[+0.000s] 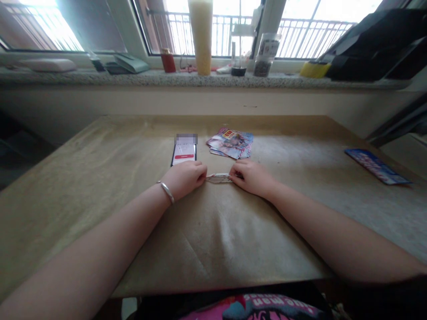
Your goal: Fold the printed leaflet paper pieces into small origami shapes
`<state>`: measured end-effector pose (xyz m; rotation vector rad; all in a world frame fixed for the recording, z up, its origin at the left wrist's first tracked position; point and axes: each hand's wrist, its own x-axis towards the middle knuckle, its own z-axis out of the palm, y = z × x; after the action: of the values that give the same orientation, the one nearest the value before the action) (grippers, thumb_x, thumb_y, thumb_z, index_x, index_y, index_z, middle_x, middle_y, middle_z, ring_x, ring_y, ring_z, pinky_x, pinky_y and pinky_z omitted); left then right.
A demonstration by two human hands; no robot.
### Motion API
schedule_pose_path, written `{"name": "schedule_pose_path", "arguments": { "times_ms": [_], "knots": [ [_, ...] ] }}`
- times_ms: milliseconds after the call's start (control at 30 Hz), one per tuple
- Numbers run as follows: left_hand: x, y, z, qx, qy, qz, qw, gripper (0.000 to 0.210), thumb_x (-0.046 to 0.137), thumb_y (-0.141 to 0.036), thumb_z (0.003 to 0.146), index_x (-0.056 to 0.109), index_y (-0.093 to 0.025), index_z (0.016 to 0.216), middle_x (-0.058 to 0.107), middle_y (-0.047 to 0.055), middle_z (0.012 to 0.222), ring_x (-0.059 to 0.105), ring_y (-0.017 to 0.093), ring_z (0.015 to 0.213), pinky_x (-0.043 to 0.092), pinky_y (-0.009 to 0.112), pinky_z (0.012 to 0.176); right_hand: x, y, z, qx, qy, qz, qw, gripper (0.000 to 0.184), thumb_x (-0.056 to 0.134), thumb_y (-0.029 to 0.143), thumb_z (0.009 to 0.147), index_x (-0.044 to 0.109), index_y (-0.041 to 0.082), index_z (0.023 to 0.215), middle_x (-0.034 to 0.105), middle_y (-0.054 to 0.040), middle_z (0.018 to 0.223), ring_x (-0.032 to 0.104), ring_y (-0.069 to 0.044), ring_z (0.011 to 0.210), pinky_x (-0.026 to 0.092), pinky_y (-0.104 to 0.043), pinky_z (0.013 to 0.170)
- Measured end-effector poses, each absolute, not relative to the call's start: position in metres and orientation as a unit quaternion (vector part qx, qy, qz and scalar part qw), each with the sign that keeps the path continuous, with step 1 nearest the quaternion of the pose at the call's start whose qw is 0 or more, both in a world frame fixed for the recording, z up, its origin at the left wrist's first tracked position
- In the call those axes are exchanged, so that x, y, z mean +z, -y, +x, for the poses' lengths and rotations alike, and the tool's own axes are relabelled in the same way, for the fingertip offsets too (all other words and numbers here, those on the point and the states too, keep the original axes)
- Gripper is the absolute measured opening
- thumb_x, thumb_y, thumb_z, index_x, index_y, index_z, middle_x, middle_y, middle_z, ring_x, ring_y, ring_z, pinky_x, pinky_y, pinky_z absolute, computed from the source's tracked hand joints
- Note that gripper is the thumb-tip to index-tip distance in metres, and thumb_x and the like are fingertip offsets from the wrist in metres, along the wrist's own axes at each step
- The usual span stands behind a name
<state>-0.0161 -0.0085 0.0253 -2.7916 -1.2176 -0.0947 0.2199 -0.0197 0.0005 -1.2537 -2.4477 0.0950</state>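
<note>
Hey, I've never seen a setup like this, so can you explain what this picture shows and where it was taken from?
There's no machine here, just a person's two bare hands. The single picture comes from a camera worn on the head, looking forward and down. The left hand, below a silver bracelet, and the right hand hold a thin, pale piece between them, with fingers at each end; exactly what it is, I can't tell. On the table, a phone with its screen lit lies just beyond the left hand. Beside it is a loose pile of printed cards, and far to the right lies a blue packet.
</note>
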Motion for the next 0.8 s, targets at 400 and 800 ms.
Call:
{"name": "schedule_pose_path", "arguments": {
  "times_ms": [400,800],
  "knots": [
    [0.022,0.019,-0.004,-0.072,0.392,-0.914,0.079,0.008,0.049,-0.019,0.082,0.056,-0.016,0.080,0.060,0.007,0.086,0.056,0.019,0.078,0.044,0.030,0.068,-0.002,0.020,0.220,0.044,0.873,-0.432,0.221,0.010,0.056,0.022,0.083,0.062,0.017,0.078,0.061,-0.0042,0.078,0.053,-0.016,0.075,0.038,-0.026,0.068],
    [0.010,0.014,0.000,-0.160,0.316,-0.935,-0.010,0.018,0.046,-0.011,0.087,0.062,-0.017,0.088,0.061,0.004,0.082,0.055,0.015,0.077,0.043,0.025,0.071,-0.004,0.019,0.219,0.106,0.849,-0.443,0.267,0.004,0.062,0.022,0.079,0.064,0.019,0.082,0.062,-0.0012,0.072,0.053,-0.013,0.068,0.038,-0.024,0.062]
  ]
}}
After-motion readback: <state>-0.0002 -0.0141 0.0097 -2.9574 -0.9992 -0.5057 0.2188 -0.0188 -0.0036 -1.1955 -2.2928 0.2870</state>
